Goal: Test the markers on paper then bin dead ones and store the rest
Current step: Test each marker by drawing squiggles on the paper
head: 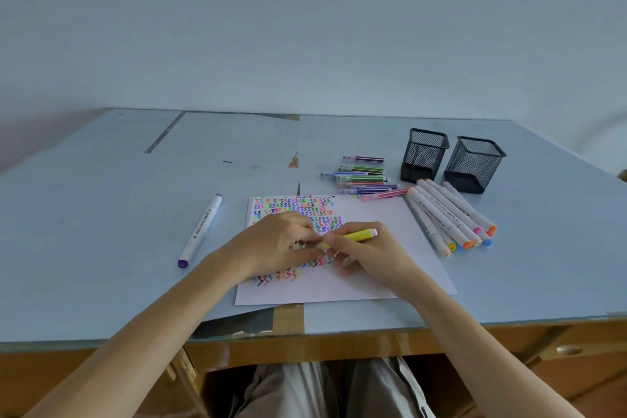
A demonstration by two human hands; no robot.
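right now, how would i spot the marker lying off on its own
Start at the sheet of paper covered in coloured squiggles on the blue table. To its left lies one thick white marker, angled, with purple ends. All the other loose markers sit in clusters right of and beyond the paper; this one lies alone.

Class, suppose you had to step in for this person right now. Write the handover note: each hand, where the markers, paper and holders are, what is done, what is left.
Right hand grips the yellow marker by its barrel over the paper.
Left hand pinches the marker's near end; whether the cap is going on or off cannot be told.
Paper carries many rows of coloured squiggles, so plenty of testing is done.
Thin markers lie behind the paper; white markers lie to its right; one purple-capped marker lies alone to the left.
Both mesh holders look empty: sorting has not started.
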